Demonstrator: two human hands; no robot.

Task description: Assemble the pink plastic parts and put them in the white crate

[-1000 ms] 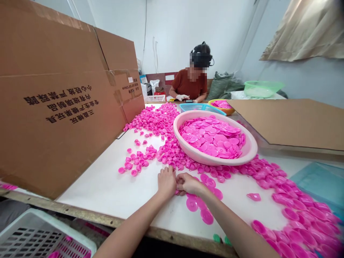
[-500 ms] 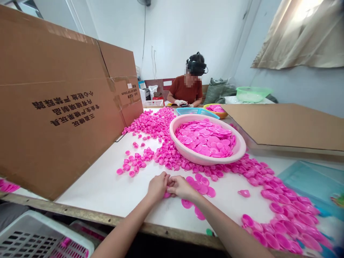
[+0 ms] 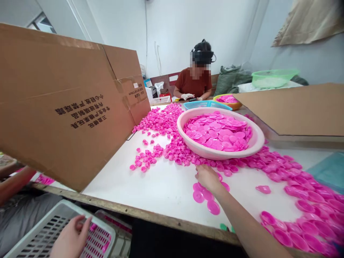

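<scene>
My left hand (image 3: 70, 235) hangs low at the left, over a white plastic basket (image 3: 40, 231) below the table edge. Its thumb and fingers are apart, and a small pink piece (image 3: 93, 227) lies in the basket just past the thumb. My right hand (image 3: 209, 179) is on the table at the near edge of a heap of small pink cups (image 3: 178, 154). Its fingers curl inward, and whatever they hold is hidden. Flat pink discs (image 3: 199, 196) lie beside and under that hand. Behind it stands a pale pink basin (image 3: 215, 154) heaped with pink discs (image 3: 217, 132).
A big cardboard box (image 3: 67, 136) stands on the left of the table (image 3: 150, 193). Larger pink cups (image 3: 309, 211) spread along the right, near a cardboard flap (image 3: 295, 111). Across the table sits a person (image 3: 195, 80) in gloves, by a blue basket (image 3: 208, 104). Another person's arm (image 3: 20, 182) shows far left.
My hands were together above the table. The left has gone down and left to the basket; the right has moved forward to the cups. The view has shifted left.
</scene>
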